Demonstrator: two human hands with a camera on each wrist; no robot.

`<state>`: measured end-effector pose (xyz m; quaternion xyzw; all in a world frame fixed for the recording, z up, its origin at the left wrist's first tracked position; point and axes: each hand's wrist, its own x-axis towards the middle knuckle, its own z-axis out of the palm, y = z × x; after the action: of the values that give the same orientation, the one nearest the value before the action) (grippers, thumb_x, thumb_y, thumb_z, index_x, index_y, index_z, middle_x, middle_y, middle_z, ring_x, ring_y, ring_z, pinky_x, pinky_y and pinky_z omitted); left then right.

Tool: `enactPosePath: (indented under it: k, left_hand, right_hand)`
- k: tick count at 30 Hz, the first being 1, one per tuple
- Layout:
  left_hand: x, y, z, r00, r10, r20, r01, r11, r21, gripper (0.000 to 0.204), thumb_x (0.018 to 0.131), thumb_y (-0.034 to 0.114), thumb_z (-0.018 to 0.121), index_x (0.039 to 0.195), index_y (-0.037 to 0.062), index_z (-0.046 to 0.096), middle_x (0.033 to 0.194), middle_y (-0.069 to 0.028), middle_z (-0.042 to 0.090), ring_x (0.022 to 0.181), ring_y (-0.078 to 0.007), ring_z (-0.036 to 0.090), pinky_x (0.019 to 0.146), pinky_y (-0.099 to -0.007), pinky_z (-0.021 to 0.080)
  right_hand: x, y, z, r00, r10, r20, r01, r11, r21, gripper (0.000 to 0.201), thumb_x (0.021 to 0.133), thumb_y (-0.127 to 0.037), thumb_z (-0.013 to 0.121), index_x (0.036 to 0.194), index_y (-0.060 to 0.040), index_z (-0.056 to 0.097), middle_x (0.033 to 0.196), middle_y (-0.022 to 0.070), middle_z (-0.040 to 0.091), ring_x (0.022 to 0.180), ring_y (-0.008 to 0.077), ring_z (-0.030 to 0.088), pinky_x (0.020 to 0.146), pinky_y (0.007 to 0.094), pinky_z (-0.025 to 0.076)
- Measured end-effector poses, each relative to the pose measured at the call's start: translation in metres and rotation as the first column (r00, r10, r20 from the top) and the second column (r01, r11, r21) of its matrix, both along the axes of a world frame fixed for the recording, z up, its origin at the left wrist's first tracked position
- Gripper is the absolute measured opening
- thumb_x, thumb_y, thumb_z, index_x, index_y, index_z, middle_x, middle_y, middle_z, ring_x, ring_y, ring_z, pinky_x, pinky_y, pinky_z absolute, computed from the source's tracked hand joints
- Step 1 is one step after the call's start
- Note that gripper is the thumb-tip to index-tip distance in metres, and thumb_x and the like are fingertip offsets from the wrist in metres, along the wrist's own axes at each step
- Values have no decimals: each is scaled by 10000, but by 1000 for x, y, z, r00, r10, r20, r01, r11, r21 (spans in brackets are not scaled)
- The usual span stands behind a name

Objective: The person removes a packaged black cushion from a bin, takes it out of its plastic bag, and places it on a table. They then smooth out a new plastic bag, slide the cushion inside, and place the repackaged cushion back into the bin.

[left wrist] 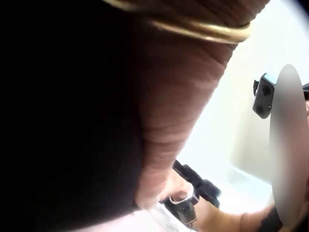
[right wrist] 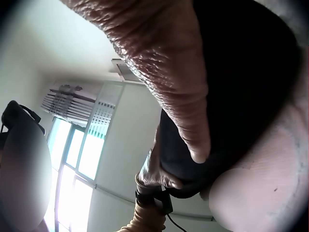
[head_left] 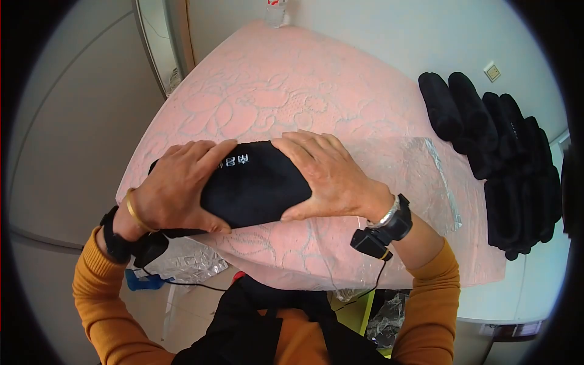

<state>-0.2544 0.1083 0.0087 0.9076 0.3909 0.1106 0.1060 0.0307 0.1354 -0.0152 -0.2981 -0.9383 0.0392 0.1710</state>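
Note:
A black, padded cloth piece (head_left: 255, 188) with white stitched-looking characters lies across the near part of the pink, flower-patterned cover. My left hand (head_left: 176, 182) grips its left part, thumb along the near edge and fingers over the top. At the other end my right hand (head_left: 331, 176) holds it, with the thumb at the near edge and the fingers over the far side. In the left wrist view the dark cloth (left wrist: 67, 116) fills much of the frame beside the left hand (left wrist: 174, 96). The right wrist view shows the right thumb (right wrist: 188, 111) pressed along the cloth (right wrist: 246, 72).
Several similar black padded pieces (head_left: 511, 134) are piled at the right edge. Clear plastic film (head_left: 420, 176) lies on the pink cover (head_left: 243, 91) right of my hands. A clear bottle (head_left: 275, 13) stands at the back. Silvery plastic (head_left: 188, 258) and a blue object (head_left: 143, 280) are low on the left.

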Motion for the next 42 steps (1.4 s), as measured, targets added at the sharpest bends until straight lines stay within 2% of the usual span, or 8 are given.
enactPosePath:
  k: [8,15,25,29,32,36,40,42]
  left_hand:
    - [-17,-5,-18,985,89,149,-90,996,0,1146,408,441,900,1376,77,405,1205,-172,518,1120,-373,510,966,-437,393]
    - [-29,-14,-34,951,148,273,-148,989,-20,1118,405,396,901,1362,71,421,1238,-170,498,1147,-368,490,1001,-433,379]
    - [-33,-38,-38,885,129,447,-165,985,42,969,447,221,859,1304,48,444,1210,-178,479,1159,-379,462,1014,-435,380]
    - [-29,-42,-14,914,57,402,-174,950,259,882,465,171,845,1252,44,466,1179,-183,479,1140,-385,465,1002,-440,390]
    - [-34,-47,-20,935,24,355,-247,763,598,810,478,159,847,1199,48,494,1156,-177,481,1113,-372,476,997,-449,390]
    - [-34,-68,-48,956,153,250,-259,841,475,754,503,228,854,1158,59,521,1142,-170,482,1080,-369,490,1018,-487,352]
    - [-12,-90,7,977,205,-59,-156,873,462,786,530,343,859,1168,68,493,1098,-150,490,1052,-367,501,1032,-504,323]
    - [5,-85,19,992,123,-25,-99,890,446,819,528,362,854,1203,75,490,1099,-143,503,1054,-353,503,1026,-521,314]
  right_hand:
    - [22,4,-8,997,-38,63,46,988,-146,1177,499,-422,881,1443,-60,279,1387,170,383,1274,357,391,1047,449,340]
    - [37,4,-30,991,-76,-110,51,975,-216,1101,509,-277,901,1398,-43,296,1303,179,417,1204,366,424,1027,425,377]
    - [40,-20,-29,976,-74,-205,78,997,11,926,555,-136,853,1325,-11,354,1262,186,445,1179,372,438,1019,433,389]
    - [35,-23,9,980,-41,-197,75,982,172,881,569,-144,844,1306,-8,383,1264,185,454,1192,375,433,1024,432,383]
    - [29,-37,26,985,-18,-169,67,954,291,858,587,-195,845,1297,-11,401,1264,191,459,1198,379,433,1026,436,377]
    - [21,-40,32,992,-27,-125,65,947,313,858,623,-365,821,1290,-11,414,1273,205,456,1204,381,433,1033,458,357]
    - [-5,-27,18,981,-64,-185,117,949,293,917,624,-519,778,1294,-8,418,1274,215,453,1206,379,434,1030,474,341]
    - [-21,-27,31,986,-165,-11,165,986,-4,956,609,-555,768,1304,-2,412,1292,220,440,1231,372,417,1031,473,333]
